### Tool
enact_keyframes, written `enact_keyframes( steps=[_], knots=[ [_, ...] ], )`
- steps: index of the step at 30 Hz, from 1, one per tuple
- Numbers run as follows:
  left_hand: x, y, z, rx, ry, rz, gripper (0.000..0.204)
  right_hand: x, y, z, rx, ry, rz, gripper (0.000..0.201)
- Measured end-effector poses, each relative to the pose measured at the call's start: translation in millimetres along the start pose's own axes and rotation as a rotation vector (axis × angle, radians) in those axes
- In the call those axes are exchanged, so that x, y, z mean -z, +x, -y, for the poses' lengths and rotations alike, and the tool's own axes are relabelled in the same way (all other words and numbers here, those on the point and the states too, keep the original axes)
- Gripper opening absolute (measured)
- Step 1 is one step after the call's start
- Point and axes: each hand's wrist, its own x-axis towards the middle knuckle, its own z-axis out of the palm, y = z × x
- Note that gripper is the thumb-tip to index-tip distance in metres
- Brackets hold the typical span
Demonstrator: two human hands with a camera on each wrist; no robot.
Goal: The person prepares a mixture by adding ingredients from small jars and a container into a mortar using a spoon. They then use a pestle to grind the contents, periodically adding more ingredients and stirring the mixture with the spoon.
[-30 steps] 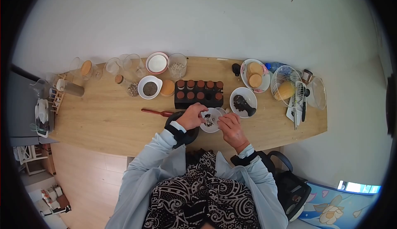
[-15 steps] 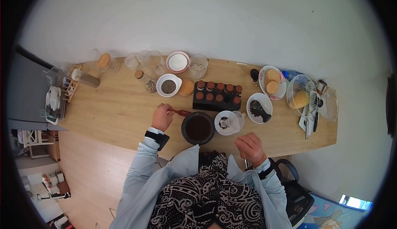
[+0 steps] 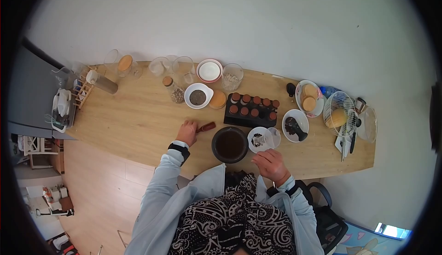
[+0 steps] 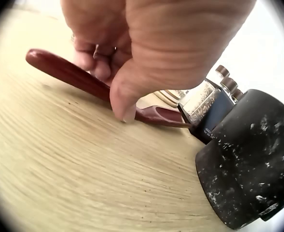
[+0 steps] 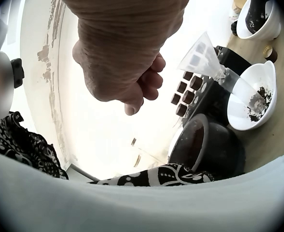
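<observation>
My left hand (image 3: 187,133) pinches a dark red wooden scoop (image 4: 67,72) by its handle, thumb on the near side and fingers behind. The scoop lies low over the table, its hollowed end toward a black mortar (image 4: 248,159) with brown contents. To the right of the mortar stands a white bowl (image 5: 238,113) with dark bits, holding a small glass vial (image 5: 241,89) with a clear funnel (image 5: 199,55) in its mouth. Near that bowl, by the front edge of the table, hangs my right hand (image 3: 271,165), its fingers loosely curled round nothing.
Behind the mortar stands a black rack (image 3: 248,117) of cork-topped vials. A black pestle (image 3: 300,133) leans in another white bowl (image 3: 294,113). Glass jars and a white bowl of dark powder (image 3: 198,97) line the back; a wire basket (image 3: 338,103) stands at the right.
My hands have left the white bowl. The left moved left to the scoop, which now lies farther from the mortar's rim. The right drew back toward the front edge. The head view shifted.
</observation>
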Motion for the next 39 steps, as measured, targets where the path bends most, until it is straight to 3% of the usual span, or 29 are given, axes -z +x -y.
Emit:
enact_keyframes(
  steps=[3, 6, 7, 9, 10, 12, 16, 18, 19, 21, 22, 24, 27, 31, 36, 39],
  knots=[
    [8.4, -14.1, 10.5, -0.041, -0.124, -0.024, 0.017, -2.1, -1.2, 0.9, -0.006, -0.001, 0.0, 0.017],
    [14.6, -27.9, 14.8, 0.184, -0.446, -0.066, 0.012, -4.4, 0.2, 3.2, -0.036, 0.023, 0.003, 0.017],
    [25.2, -28.6, 10.1, 0.182, -0.444, -0.064, 0.012, -7.1, 2.0, 2.7, -0.038, 0.023, 0.001, 0.017],
    [54.9, -32.9, -9.3, 0.305, -1.211, 0.033, 0.011, -14.9, 6.9, 3.5, -0.065, 0.183, -0.017, 0.017],
    [63.3, -32.5, -20.7, 0.227, -1.351, 0.042, 0.01, -16.6, 13.0, 8.2, -0.067, 0.183, -0.015, 0.017],
    [79.9, -27.0, -54.3, 0.213, -1.465, 0.087, 0.011, -20.7, 30.0, 22.2, -0.484, 0.47, 0.139, 0.018],
    [94.2, -18.3, -117.0, 0.173, -1.698, 0.274, 0.013, -47.0, 42.0, 24.7, -0.62, 0.705, 0.139, 0.022],
    [79.2, -16.2, -132.2, 0.148, -1.711, 0.279, 0.013, -50.8, 42.4, 23.1, -0.904, 0.957, 0.299, 0.026],
    [74.3, -16.0, -135.9, 0.127, -1.721, 0.285, 0.014, -55.1, 37.0, 18.8, -0.904, 0.957, 0.3, 0.026],
    [72.1, -16.2, -132.7, 0.114, -1.656, 0.298, 0.012, -59.3, 18.8, 8.2, -0.733, 0.685, 0.21, 0.026],
    [65.0, -16.4, -122.0, 0.101, -1.468, 0.229, 0.012, -51.0, 16.8, 7.2, -0.735, 0.683, 0.21, 0.026],
    [46.9, -19.7, -96.9, 0.064, -1.081, 0.007, 0.014, -30.5, 14.1, 8.3, -0.447, 0.244, 0.095, 0.027],
    [25.9, -25.7, -63.6, 0.182, -0.968, -0.016, 0.018, -21.0, 0.0, 8.4, -0.443, 0.093, 0.243, 0.031],
    [28.7, -25.0, -66.1, 0.295, -1.243, 0.261, 0.031, -42.2, -5.9, 7.4, -0.368, -0.04, 0.282, 0.038],
    [21.2, -23.2, -65.7, 0.28, -1.257, 0.249, 0.036, -66.7, -8.4, 8.1, -0.199, -0.211, 0.336, 0.047],
    [21.6, -23.1, -65.7, 0.257, -1.251, 0.238, 0.037, -66.0, -10.5, 3.9, -0.164, -0.17, 0.418, 0.049]
  ],
)
